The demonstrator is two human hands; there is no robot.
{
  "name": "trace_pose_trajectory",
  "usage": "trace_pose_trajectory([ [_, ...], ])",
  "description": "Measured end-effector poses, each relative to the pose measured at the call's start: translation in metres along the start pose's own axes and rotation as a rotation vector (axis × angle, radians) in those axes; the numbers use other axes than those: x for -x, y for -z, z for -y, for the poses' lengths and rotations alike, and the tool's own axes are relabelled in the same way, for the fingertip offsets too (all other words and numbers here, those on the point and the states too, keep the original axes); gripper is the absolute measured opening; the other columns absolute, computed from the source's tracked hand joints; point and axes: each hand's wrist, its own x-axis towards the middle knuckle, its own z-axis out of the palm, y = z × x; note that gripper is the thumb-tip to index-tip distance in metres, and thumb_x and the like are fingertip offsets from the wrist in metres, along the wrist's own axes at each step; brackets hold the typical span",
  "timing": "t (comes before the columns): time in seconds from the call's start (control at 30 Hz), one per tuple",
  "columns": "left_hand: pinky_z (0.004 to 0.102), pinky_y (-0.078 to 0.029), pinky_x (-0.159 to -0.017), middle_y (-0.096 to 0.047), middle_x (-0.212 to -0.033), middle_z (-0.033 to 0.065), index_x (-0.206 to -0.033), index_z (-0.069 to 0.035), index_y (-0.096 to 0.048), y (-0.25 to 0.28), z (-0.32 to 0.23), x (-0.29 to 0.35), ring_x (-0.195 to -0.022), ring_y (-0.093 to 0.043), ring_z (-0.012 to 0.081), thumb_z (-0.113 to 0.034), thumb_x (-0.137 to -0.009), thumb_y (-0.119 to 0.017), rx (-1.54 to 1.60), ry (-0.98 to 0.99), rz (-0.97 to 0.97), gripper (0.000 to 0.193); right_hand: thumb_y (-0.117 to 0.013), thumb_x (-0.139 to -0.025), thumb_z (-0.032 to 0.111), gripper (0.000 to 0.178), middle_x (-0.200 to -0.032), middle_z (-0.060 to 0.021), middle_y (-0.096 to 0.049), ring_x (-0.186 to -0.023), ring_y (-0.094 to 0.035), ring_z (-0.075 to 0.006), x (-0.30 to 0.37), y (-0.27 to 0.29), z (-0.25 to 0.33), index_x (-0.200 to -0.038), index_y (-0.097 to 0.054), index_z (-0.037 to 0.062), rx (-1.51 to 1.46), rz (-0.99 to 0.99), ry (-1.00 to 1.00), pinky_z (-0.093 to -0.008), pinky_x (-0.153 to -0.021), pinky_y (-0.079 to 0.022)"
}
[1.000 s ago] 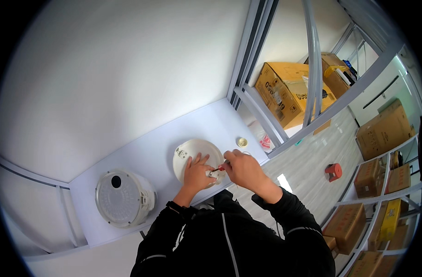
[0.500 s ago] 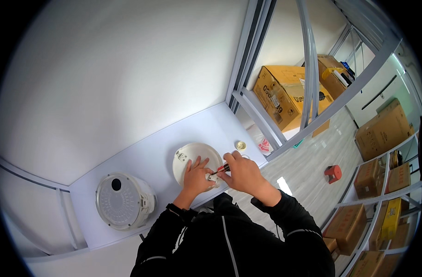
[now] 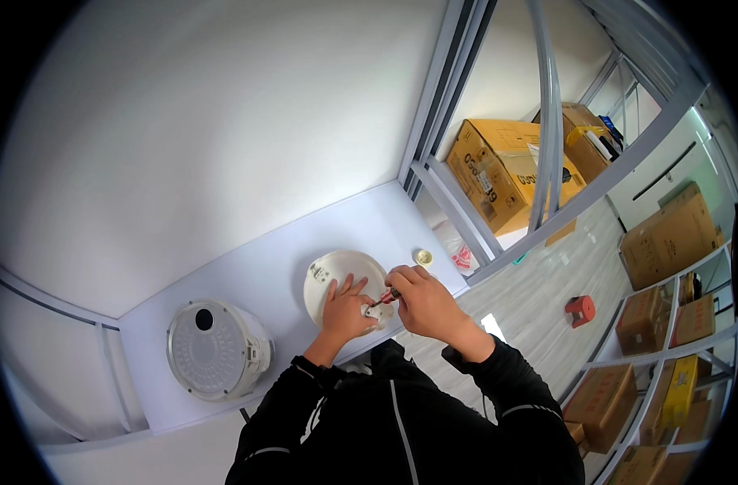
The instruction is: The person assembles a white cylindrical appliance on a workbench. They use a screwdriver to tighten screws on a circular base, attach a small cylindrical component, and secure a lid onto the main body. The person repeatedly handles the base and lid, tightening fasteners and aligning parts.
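Observation:
A round white plastic cover [image 3: 359, 263] lies on the bench in front of me. My left hand [image 3: 344, 315] rests on it with fingers spread, its thumb side beside a small white part [image 3: 378, 312] at the cover's right. My right hand [image 3: 424, 303] is closed round a red and black screwdriver [image 3: 390, 296]. The screwdriver slants down to the left, and its tip reaches the small white part near my left hand. The exact contact of the tip is too small to make out. Just beyond my right hand stands a small round yellowish container [image 3: 423, 257].
A white drum-shaped appliance body [image 3: 219, 352] sits at the bench's left. Grey frame posts [image 3: 458, 206] border the right end, with a large yellow carton [image 3: 506, 166] behind them. A red stool [image 3: 580, 310] stands on the floor, near shelves of brown boxes [image 3: 601, 404].
My right hand's grip on the screwdriver has turned slightly, and less of the handle shows. My left hand keeps its place on the cover. The whole view has shifted a little.

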Motion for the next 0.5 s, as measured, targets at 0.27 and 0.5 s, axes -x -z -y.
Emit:
trace_pose_trajectory([
  [0.27, 0.0516, -0.012, -0.132, -0.053, -0.161, 0.0024, -0.101, -0.024, -0.084, -0.001, 0.0, 0.0, -0.158, -0.034, 0.0272, -0.035, -0.068, -0.087, 0.013, 0.012, 0.007, 0.034, -0.076, -0.086, 0.008, 0.037, -0.109, -0.0162, -0.067, -0.101, -0.068, -0.0407, 0.002, -0.004, -0.005, -0.12, -0.062, 0.0053, -0.136, 0.094, -0.075, -0.0424, -0.079, -0.057],
  [0.5, 0.0512, -0.011, -0.132, -0.053, -0.161, 0.0021, -0.102, -0.024, -0.084, -0.002, 0.0, -0.001, -0.158, -0.033, 0.0265, -0.035, -0.07, -0.086, 0.009, 0.026, 0.007, 0.035, -0.074, -0.089, 0.008, 0.03, -0.099, -0.0138, -0.07, -0.084, -0.073, -0.0355, 0.003, -0.004, 0.013, -0.117, -0.063, 0.0061, -0.071, 0.161, -0.251, -0.0405, -0.073, -0.058],
])
